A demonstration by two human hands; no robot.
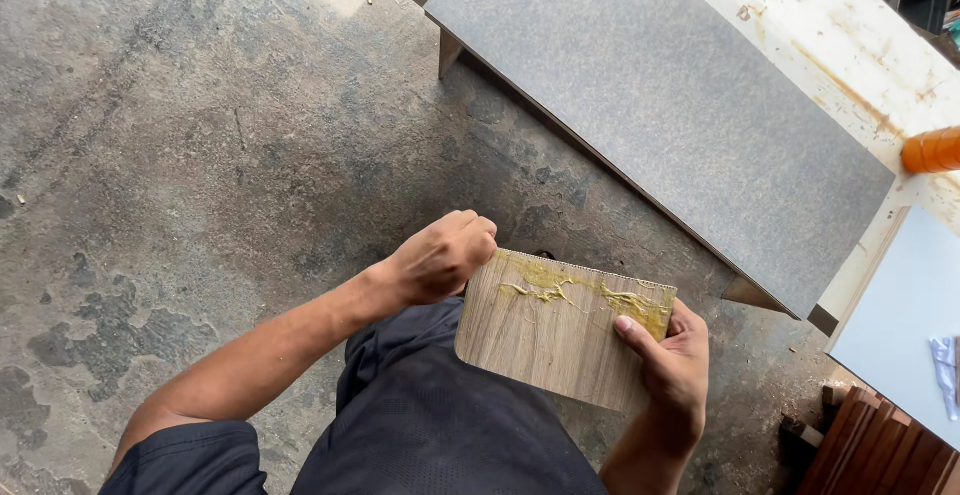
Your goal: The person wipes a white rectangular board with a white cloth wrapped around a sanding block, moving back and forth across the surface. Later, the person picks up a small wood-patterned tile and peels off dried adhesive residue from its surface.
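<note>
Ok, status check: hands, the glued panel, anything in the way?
Left hand fisted at wood-grain panel top corner. Right hand grips right edge. Yellow glue streaked along top. Grey board beyond, clear of panel.

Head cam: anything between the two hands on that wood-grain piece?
Only the wood-grain panel itself, smeared with yellowish glue along its top edge. The left hand grips one corner, the right hand the opposite edge.

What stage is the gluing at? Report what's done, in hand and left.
Done: yellowish glue lies streaked along the top strip of the wood-grain panel. In hand: the right hand grips the panel's right edge, and the left hand, closed in a fist, is at its top left corner. Left: the rest of the panel's face shows no glue.
</note>
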